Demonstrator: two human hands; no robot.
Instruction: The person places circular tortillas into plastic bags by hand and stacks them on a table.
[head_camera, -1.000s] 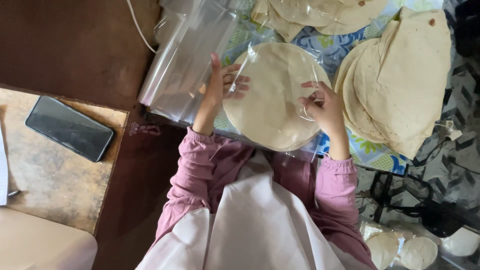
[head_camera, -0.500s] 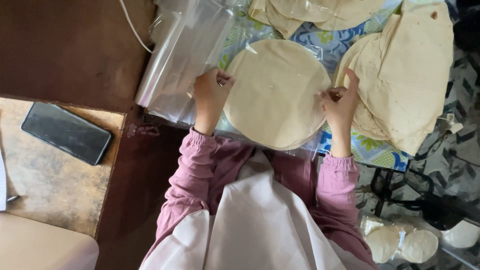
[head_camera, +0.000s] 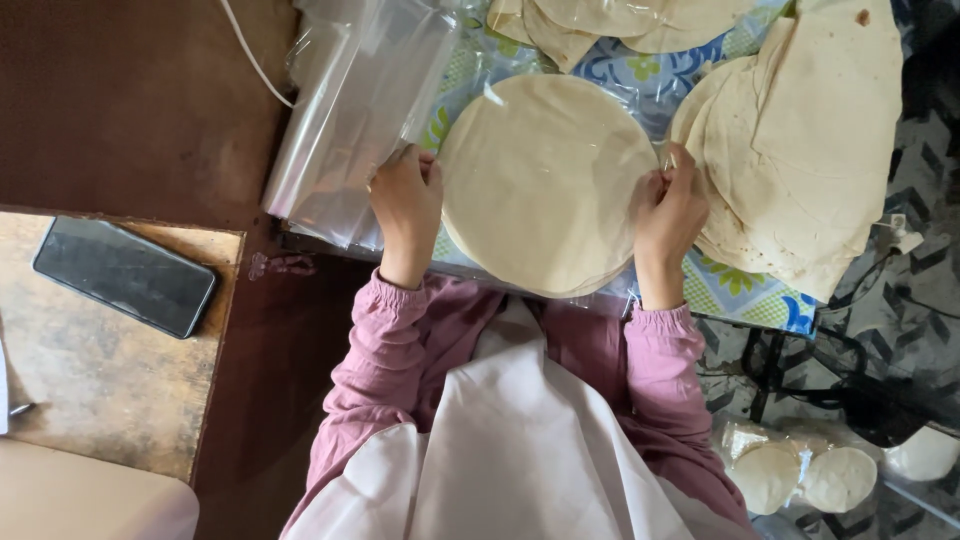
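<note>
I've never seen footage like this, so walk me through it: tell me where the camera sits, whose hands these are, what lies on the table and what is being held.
The camera is worn on a person's head and looks straight down, so the pink sleeves and white apron at the bottom are the wearer's own. No machine is involved, only two bare hands. The left hand and right hand grip opposite edges of a round stack of flatbreads, which seems to sit in clear plastic. It rests on a table with a patterned cloth. More flatbreads lie to the right and at the top, and plastic bags to the left. A phone lies on a wooden surface further left.
</note>
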